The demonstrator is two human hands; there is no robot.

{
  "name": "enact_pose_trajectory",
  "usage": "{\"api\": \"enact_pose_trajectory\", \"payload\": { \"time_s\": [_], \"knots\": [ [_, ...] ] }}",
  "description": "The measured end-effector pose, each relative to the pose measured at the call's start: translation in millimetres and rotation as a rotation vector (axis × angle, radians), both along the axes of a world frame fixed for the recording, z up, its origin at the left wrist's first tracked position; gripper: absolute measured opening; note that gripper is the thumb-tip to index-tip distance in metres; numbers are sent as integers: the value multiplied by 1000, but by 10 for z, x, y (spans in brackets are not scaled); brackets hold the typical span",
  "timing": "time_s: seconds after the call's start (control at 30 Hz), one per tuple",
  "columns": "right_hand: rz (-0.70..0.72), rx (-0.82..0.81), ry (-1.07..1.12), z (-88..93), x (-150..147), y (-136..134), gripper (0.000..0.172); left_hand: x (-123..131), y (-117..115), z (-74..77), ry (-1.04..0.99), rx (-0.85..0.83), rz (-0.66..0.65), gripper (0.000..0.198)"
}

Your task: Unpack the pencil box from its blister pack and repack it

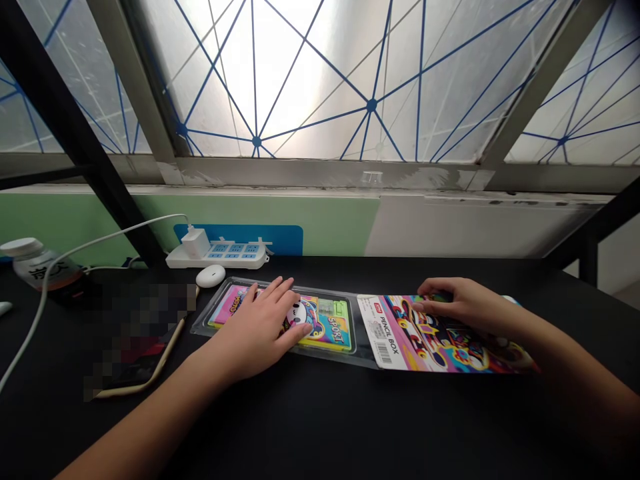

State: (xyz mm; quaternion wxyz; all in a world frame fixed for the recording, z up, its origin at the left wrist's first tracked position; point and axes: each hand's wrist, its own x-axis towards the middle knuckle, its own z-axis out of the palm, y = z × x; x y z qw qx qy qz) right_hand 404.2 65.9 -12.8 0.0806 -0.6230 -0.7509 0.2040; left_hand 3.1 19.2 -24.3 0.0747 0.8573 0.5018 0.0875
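"Where's the bright multicoloured rectangular pencil box?"

"Left of centre in a clear plastic tray, under the left hand, spread wide."

"And the right hand?"

"Curled over the colourful printed card on the right; can't tell whether it pinches it."

"Any advice?"

"A level left palm should steady the tray on the black worktop; a light right touch should avoid creases."
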Motion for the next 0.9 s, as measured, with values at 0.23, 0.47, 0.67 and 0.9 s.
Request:
{"api": "enact_pose_trajectory", "payload": {
  "time_s": [0.23, 0.47, 0.67, 0.9],
  "knots": [
    [-8, -25, 93, -85, -403, -153, 43, 76, -34, -6, -57, -8, 35, 57],
    [42, 33, 130, -96, -784, -355, 47, 222, -261, 125, -455, -222, -67, 46],
    [44, -34, 158, -78, -572, -242, 44, 146, -137, 193, -957, -137, 110, 37],
    [83, -279, 175, 105, -15, -129, 44, -7, 148, 15, -1218, -101, 325, 39]
  ]
}}
